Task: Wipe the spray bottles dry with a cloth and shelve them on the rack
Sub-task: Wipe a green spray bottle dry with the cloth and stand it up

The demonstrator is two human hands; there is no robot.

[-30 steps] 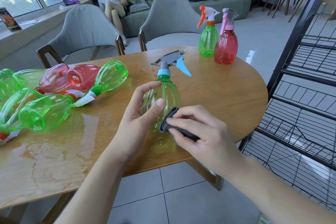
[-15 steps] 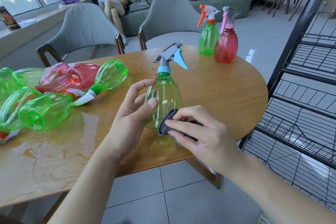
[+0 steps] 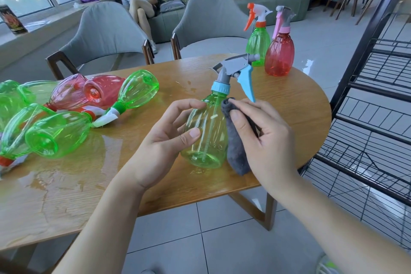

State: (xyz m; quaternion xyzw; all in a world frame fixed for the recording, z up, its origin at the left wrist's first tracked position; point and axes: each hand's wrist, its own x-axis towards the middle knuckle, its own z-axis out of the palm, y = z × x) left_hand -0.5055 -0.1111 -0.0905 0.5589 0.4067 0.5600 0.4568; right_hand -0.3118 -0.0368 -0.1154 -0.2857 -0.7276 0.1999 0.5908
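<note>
While the left hand (image 3: pixel 164 142) grips the green spray bottle (image 3: pixel 205 133) from its left side, fingers (image 3: pixel 186 104) curled round the upper body and thumb laid across the front, the bottle stands tilted, base just above or at the tabletop (image 3: pixel 289 104) near its front edge; cannot tell whether it touches. Bottle's blue collar, grey head and blue trigger (image 3: pixel 245 82) point up and to the right. Right hand (image 3: pixel 264 135) pinches a grey cloth (image 3: pixel 235 144) between thumb and curled fingers, pressing it against the bottle's right flank from shoulder down toward the base; a loose end hangs below the hand. Bottle thus sits between the two hands, left fingers on one side, cloth on the other. At the tabletop's left, a heap of green and red bottles (image 3: pixel 66 113) lying on their sides, touching one another, with a wet film on the wood around them. At the far right edge, two upright bottles side by side: a green one with orange trigger (image 3: pixel 258 44) and a red one with pink trigger (image 3: pixel 279 53). Black wire rack (image 3: pixel 378 95) stands right of the tabletop. Two grey chairs (image 3: pixel 209 18) behind; a seated person (image 3: pixel 138 0) on a sofa beyond.
</note>
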